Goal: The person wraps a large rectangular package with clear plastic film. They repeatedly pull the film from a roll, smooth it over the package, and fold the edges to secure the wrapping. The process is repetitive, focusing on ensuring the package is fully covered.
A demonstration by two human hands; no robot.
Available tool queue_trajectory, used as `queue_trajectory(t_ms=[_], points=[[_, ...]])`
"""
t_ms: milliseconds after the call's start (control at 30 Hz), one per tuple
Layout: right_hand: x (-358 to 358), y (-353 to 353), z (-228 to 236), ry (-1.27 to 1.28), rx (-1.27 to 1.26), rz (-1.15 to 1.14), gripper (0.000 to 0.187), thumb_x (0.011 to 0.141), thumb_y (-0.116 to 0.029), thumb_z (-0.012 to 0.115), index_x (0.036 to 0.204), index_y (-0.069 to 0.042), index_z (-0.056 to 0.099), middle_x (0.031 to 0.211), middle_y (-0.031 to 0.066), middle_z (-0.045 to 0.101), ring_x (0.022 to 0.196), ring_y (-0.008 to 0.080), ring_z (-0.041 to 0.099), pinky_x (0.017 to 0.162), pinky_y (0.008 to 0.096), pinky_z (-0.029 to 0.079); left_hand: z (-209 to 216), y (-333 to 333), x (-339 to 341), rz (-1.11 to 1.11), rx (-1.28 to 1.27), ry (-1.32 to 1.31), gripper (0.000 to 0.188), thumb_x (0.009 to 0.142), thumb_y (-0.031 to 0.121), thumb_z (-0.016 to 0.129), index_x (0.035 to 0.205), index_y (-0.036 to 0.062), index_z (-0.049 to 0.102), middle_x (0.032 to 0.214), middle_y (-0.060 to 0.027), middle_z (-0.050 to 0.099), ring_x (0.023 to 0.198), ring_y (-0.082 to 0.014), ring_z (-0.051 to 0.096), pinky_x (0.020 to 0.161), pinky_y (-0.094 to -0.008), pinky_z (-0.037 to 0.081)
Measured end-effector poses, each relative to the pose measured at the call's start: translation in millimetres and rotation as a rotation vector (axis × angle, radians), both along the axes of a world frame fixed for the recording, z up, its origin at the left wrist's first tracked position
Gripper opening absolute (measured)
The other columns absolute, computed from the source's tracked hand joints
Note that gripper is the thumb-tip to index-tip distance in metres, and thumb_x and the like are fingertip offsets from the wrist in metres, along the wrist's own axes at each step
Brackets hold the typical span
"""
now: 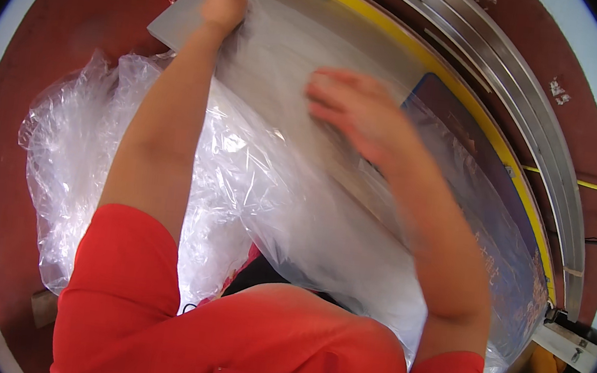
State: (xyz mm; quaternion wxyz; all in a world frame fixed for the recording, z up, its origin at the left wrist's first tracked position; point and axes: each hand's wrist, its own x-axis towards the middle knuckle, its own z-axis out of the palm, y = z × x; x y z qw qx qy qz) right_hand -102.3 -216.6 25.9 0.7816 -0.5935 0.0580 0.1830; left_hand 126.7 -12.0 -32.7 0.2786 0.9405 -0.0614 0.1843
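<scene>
- Apparently spreading clear film [239, 154]: left hand [224, 7] closed on it.
- Right hand [351, 108] blurred; I can't tell its grip.
- Next calls for even tension, I'd guess.

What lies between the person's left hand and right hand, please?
In the head view, clear plastic film spread over a grey surface lies between the left hand and the blurred right hand.
</scene>
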Motion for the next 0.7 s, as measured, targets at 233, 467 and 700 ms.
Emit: queue_trajectory(t_ms=[233, 467, 700], points=[[-28.0, 29.1, 35.5, -0.052, 0.523, 0.181, 0.022, 0.08, -0.022, 0.046, 0.061, -0.012, 0.041, 0.054, -0.0047, 0.038, 0.042, 0.0059, 0.029, 0.04, 0.0223, 0.026, 10.7, -4.0, -14.2, 0.101, 0.111, 0.075, 0.033, 0.081, 0.034, 0.036, 0.091, 0.0069, 0.053, 0.09, -0.0161, 0.057, 0.085, -0.0323, 0.053, 0.074, -0.04, 0.041], [-335.4, -259.2, 59.2, -0.61, -0.097, -1.044, 0.032, 0.073, -0.03, 0.052, 0.09, -0.004, 0.042, 0.084, 0.0056, 0.045, 0.067, 0.0138, 0.043, 0.06, 0.0244, 0.037, -0.9, -16.1, 1.4, 0.108, 0.383, 0.134, 0.037, 0.083, 0.033, 0.029, 0.101, 0.0057, 0.048, 0.1, -0.0196, 0.052, 0.094, -0.0344, 0.05, 0.081, -0.0428, 0.038], [-582.4, -345.6, 147.5, 0.5, -1.098, -0.856, 0.024, 0.067, -0.011, 0.059, 0.088, -0.007, 0.049, 0.074, -0.0039, 0.043, 0.065, 0.0055, 0.04, 0.06, 0.0187, 0.035, -22.7, 4.1, 36.0, 0.104, 0.489, 0.135, 0.04, 0.083, 0.04, 0.026, 0.107, 0.0128, 0.044, 0.107, -0.0176, 0.049, 0.099, -0.0349, 0.046, 0.081, -0.0436, 0.037]])
